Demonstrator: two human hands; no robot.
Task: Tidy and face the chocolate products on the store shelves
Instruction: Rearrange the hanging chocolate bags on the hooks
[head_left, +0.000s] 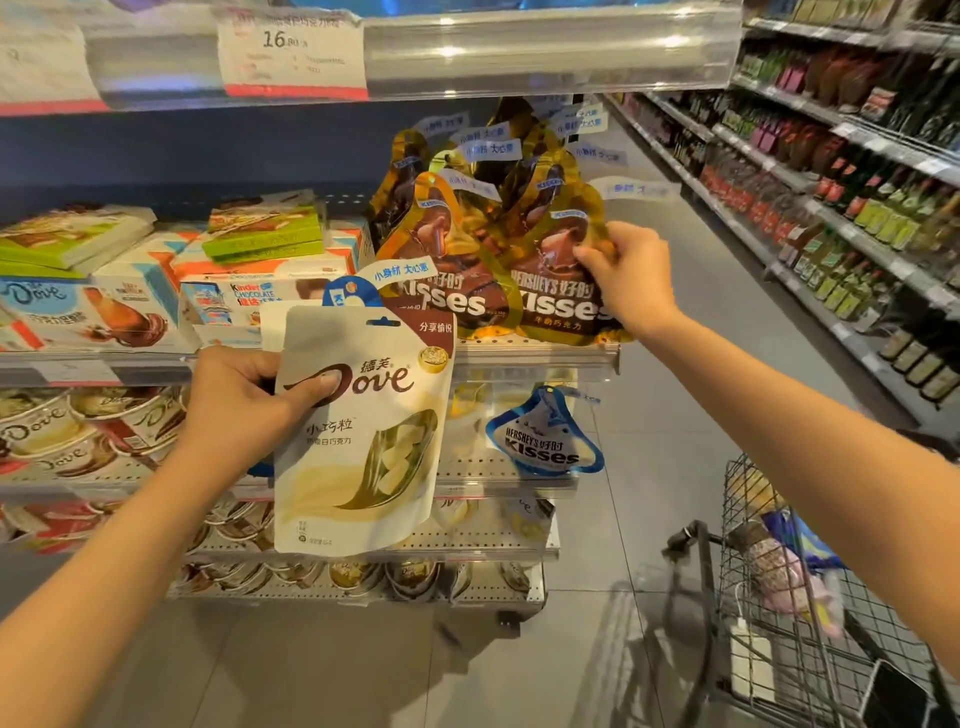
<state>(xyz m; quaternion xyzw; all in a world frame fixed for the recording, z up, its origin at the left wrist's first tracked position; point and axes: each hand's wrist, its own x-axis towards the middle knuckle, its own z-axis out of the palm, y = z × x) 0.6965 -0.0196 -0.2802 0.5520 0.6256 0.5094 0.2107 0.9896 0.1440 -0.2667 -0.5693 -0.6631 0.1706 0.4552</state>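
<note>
Currently the left hand (234, 400) grips a white Dove pouch (363, 431) by its upper left edge, thumb pressed across the printed logo, holding it out in front of the shelf edge (545, 358). The right hand (631, 275) pinches the right side of the front Kisses bag (558, 291), at about three o'clock on that bag. To face this row well, the person would likely steady the brown-and-gold bag upright with its label square to the aisle, nudging it level with the neighbouring Kisses bag (447, 275) at its nine o'clock, before finding the Dove pouch its own slot. The pouch looks soft and may sag if held by one corner. From the left hand, the Kisses bags lie toward one o'clock; a blue Kisses bag (545, 441) sits on the lower shelf at four o'clock from it. Kinder boxes (234, 301) stand at eleven o'clock, and a wire cart (779, 597) waits far right.
</note>
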